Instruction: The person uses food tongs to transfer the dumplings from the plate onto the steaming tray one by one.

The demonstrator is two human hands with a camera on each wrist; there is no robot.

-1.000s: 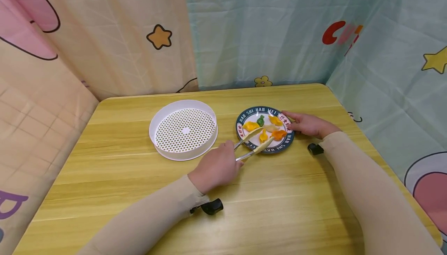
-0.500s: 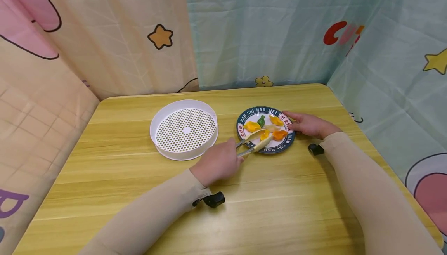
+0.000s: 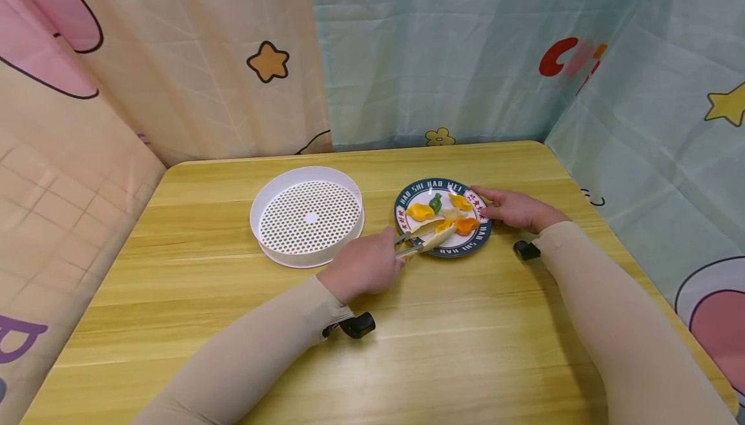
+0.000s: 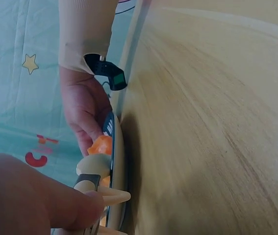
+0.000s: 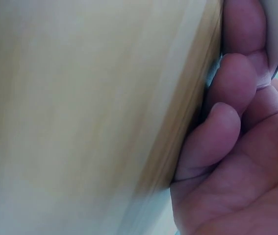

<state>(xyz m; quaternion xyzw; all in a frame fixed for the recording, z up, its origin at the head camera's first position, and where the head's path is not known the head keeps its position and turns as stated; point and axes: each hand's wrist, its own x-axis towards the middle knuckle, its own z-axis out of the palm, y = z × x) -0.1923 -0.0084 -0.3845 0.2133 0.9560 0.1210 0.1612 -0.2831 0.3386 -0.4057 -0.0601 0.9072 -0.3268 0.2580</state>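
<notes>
My left hand (image 3: pixel 363 263) grips a pair of metal tongs with cream tips (image 3: pixel 440 238). The tongs reach over the near left rim of a round plate (image 3: pixel 480 237), white with a dark lettered border. Their tips stand on either side of a small yellow piece (image 3: pixel 445 226); contact is hard to tell. Around it on the plate lie a green piece (image 3: pixel 435 202), an orange piece (image 3: pixel 467 226), a pale piece and other yellow ones, all dumpling-like. My right hand (image 3: pixel 515 208) holds the plate's right rim. Its fingers (image 5: pixel 222 132) curl beneath the plate in the right wrist view.
A white round tray with a perforated base (image 3: pixel 308 257) stands left of the plate on the wooden table (image 3: pixel 465 334). Patterned curtains (image 3: pixel 407 56) hang behind the table and at both sides. A black wrist camera (image 3: pixel 357 325) sticks out below the left sleeve.
The tongs have shifted slightly right and towards the near side of the plate, and their tips have drawn closer together around the yellow piece. The right hand stays at the rim.
</notes>
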